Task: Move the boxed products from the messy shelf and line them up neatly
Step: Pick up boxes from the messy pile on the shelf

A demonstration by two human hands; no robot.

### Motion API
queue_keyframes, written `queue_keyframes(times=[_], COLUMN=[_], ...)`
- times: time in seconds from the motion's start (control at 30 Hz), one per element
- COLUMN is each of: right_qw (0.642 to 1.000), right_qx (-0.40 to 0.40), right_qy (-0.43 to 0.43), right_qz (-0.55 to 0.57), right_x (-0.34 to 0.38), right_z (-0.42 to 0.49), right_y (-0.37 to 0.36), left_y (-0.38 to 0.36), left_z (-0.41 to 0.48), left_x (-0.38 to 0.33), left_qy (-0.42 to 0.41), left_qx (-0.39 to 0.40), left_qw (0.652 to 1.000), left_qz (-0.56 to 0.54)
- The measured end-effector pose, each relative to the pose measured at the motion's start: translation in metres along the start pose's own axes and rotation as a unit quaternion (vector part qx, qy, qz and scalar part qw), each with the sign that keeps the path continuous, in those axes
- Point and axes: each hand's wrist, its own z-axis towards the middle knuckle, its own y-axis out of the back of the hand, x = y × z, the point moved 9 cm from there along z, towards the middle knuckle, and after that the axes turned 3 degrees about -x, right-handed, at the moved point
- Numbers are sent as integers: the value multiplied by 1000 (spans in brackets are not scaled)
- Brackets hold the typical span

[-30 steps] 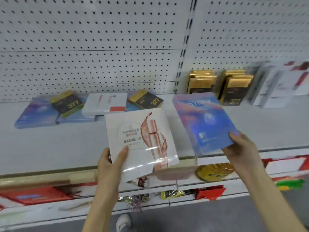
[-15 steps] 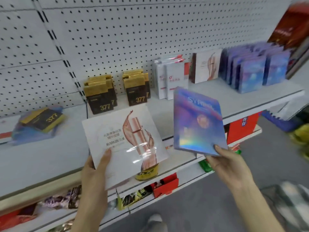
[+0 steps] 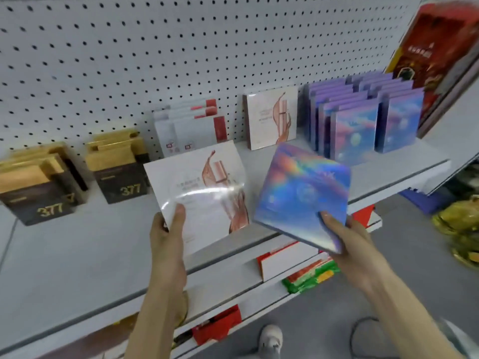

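Gripped: white box (image 3: 199,195), holographic box (image 3: 302,195)

Print on the white box (image 3: 199,193) is washed out by glare and unreadable. The holographic box (image 3: 303,195) hides the shelf edge (image 3: 388,182) behind it. The red carton (image 3: 440,55) is cut off at the right edge. Lower-shelf goods (image 3: 308,278) are blurred, identity undetermined.

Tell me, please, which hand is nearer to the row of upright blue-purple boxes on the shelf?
The right hand. Holding a holographic blue box, it sits just below and in front of the blue-purple row. The left hand, holding a white box, is farther left, in front of the white stacks.
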Motion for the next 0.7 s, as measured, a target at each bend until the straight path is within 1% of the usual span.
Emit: queue_keyframes(times=[0.03,0.13,0.23,0.37,0.53,0.7], right_qw=[1000,996,993,992,992,992], right_qx=[11,2,-23,-27,-22,5], right_qy=[4,40,60,60,58,48], right_qz=[-27,-74,-94,-105,-115,-117], right_x=[15,49,72,84,96,100], right_z=[9,46,79,118,152,167], right_y=[0,24,48,69,74,80], left_y=[-22,-88,-146,-202,-237,-250], left_z=[7,28,50,87,125,144], left_x=[4,15,27,39,48,39], left_qy=[2,11,18,19,-10,-70], left_qx=[3,35,66,76,59,29], left_qw=[1000,999,997,996,998,994], left_qz=[-2,-23,-19,-31,1,81])
